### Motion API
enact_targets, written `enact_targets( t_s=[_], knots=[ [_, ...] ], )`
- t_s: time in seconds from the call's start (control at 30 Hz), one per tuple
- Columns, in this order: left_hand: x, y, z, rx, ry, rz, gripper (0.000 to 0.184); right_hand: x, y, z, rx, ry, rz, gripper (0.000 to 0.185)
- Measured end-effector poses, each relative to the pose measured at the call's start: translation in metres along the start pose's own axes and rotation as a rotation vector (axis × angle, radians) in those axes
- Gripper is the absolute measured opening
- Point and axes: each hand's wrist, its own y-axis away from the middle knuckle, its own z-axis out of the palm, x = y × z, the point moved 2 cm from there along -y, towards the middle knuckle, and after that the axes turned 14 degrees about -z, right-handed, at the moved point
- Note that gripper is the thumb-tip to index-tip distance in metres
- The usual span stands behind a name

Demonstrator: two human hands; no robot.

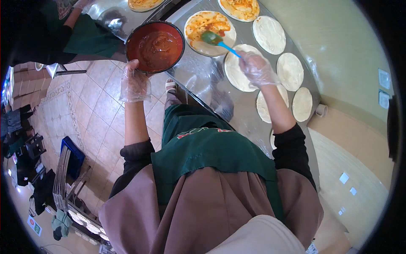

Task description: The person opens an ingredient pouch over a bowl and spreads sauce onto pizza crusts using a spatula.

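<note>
My left hand (135,82), in a clear plastic glove, grips the rim of a bowl (133,54) that is dark outside and red inside. Red sauce (157,48) lies in it. In my gloved right hand (259,69) is a spatula (229,49) with a blue handle and a green head. Its head rests on a round flat dough base (229,39) partly covered with orange-red sauce. Below my right hand lies a plain dough base (237,72). Another sauced base (240,9) sits at the far end.
Several plain dough bases (269,35) line the metal table (243,122) along the wall. A co-worker in a green apron (95,40) stands at upper left, by another table with a sauced base (144,3). A rack with trays (63,173) stands at lower left.
</note>
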Motion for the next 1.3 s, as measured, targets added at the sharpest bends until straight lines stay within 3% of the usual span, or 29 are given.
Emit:
enact_targets(
  t_s=[0.1, 0.17, 0.23, 0.43, 0.53, 0.7, 0.87, 1.0, 1.1, 1.2, 1.3],
  knots=[
    [0.0, 0.002, 0.01, 0.0, 0.087, 0.007, 0.052, -0.002, 0.003, 0.026, -0.168, -0.022, 0.032, 0.023],
    [0.0, 0.002, 0.008, -0.008, 0.096, -0.002, 0.052, 0.004, 0.012, 0.012, -0.17, -0.008, 0.032, 0.024],
    [-0.001, 0.003, 0.004, -0.009, 0.107, -0.013, 0.052, 0.018, 0.023, -0.009, -0.346, 0.109, 0.183, 0.023],
    [-0.006, 0.001, -0.003, -0.019, 0.009, -0.011, 0.063, 0.03, 0.017, -0.038, -0.06, 0.045, 0.205, 0.022],
    [-0.01, 0.003, 0.003, -0.042, -0.002, -0.038, 0.062, 0.045, -0.01, -0.003, 0.011, 0.005, 0.205, 0.022],
    [-0.011, 0.003, 0.005, -0.052, 0.076, -0.083, 0.062, 0.034, -0.001, 0.049, -0.15, -0.103, 0.244, 0.022],
    [-0.011, 0.003, 0.003, -0.036, 0.07, -0.09, 0.063, 0.011, 0.03, -0.003, -0.132, -0.483, 0.233, 0.019],
    [-0.015, 0.001, 0.007, -0.011, 0.043, -0.104, 0.063, 0.033, 0.01, -0.015, 0.112, -0.112, 0.181, 0.019],
    [-0.018, -0.003, 0.01, -0.036, 0.08, -0.116, 0.063, 0.056, -0.016, 0.007, -0.016, 0.044, 0.272, 0.021],
    [-0.019, -0.004, 0.014, -0.042, 0.072, -0.129, 0.063, 0.063, -0.029, 0.022, -0.14, 0.001, 0.331, 0.024],
    [-0.017, -0.003, 0.017, -0.068, 0.09, -0.128, 0.062, 0.062, -0.002, 0.037, -0.042, 0.001, 0.242, 0.025]
  ],
)
